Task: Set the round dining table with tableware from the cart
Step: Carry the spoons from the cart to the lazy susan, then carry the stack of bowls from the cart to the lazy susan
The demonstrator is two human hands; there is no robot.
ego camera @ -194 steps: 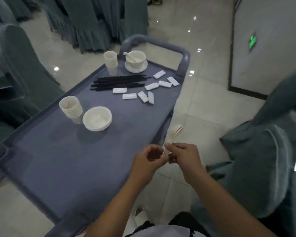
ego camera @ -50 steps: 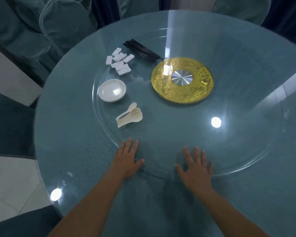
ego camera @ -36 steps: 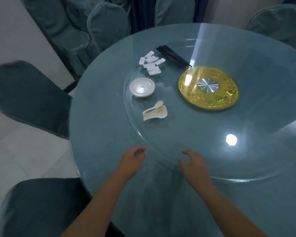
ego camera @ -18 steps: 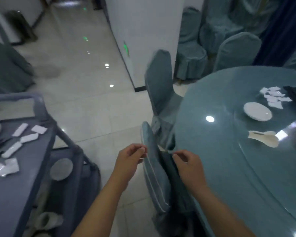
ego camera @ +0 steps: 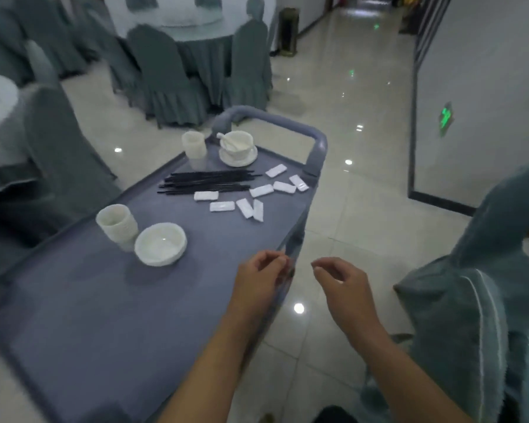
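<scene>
Grey cart (ego camera: 104, 315) — bowls (ego camera: 160, 244), cups (ego camera: 116, 222), chopsticks (ego camera: 208, 181) — chair (ego camera: 464, 325) beside.

Dim, soft and motion-blurred, with ceiling-light glare dotting the glossy floor (ego camera: 342, 209) and edges warped.

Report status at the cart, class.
Left hand and right hand empty, loosely curled. Bowls, chopsticks on cart. Nothing blocking.

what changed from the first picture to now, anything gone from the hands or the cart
The white spoons pinched between both hands earlier are gone; the left hand and right hand now hover empty, fingers loosely curled. The grey cart keeps its black chopsticks, white bowl and cup stacks as before.
</scene>
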